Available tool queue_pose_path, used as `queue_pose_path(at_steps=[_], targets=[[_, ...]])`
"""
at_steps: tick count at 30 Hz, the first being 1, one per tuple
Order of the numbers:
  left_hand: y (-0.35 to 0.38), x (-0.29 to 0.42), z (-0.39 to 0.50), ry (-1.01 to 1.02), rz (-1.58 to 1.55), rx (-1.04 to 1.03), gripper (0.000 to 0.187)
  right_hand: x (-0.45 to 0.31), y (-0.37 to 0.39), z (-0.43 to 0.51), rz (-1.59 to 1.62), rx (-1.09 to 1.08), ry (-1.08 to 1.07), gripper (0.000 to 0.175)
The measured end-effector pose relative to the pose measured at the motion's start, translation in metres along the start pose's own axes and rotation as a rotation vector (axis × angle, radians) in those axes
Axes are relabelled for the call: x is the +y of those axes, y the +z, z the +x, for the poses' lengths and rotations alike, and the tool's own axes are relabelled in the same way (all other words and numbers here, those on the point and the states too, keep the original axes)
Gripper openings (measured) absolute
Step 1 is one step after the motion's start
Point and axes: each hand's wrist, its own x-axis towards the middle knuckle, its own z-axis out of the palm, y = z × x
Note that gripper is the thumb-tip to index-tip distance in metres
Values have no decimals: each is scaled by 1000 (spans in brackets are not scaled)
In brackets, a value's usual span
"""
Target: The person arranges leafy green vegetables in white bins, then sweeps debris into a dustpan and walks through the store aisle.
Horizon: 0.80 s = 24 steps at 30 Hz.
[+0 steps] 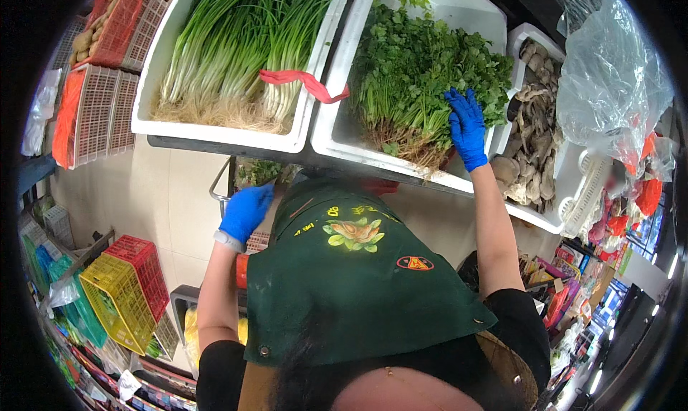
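My right hand (466, 127), in a blue glove, rests with its fingers spread on the right side of a heap of leafy cilantro (424, 78). The cilantro lies in a white foam box (344, 150), its roots towards me. My left hand (247, 211), gloved in blue too, hangs over the floor beside my green apron (371, 282); its fingers are bent together, and whether they hold anything is hidden. Left of the cilantro, green onions (242, 61) fill another white foam box (220, 137). A red strip (306, 83) lies across their bunch and the box's rim.
Oyster mushrooms (532, 142) sit in a white container at the right, under hanging clear plastic bags (613, 72). Crates with potatoes (99, 26) stand at the upper left. Yellow (118, 298) and red (141, 266) plastic crates stand at the lower left.
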Motion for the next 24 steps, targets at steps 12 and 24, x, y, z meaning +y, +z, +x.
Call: queue_pose_path(at_steps=[12,24], targets=[[27,211,161,427,-474,125,60,-9,-3,0,14,24,12,37],[64,240,183,593,-157,201,61,-21,-75,4,885,293,383,56]])
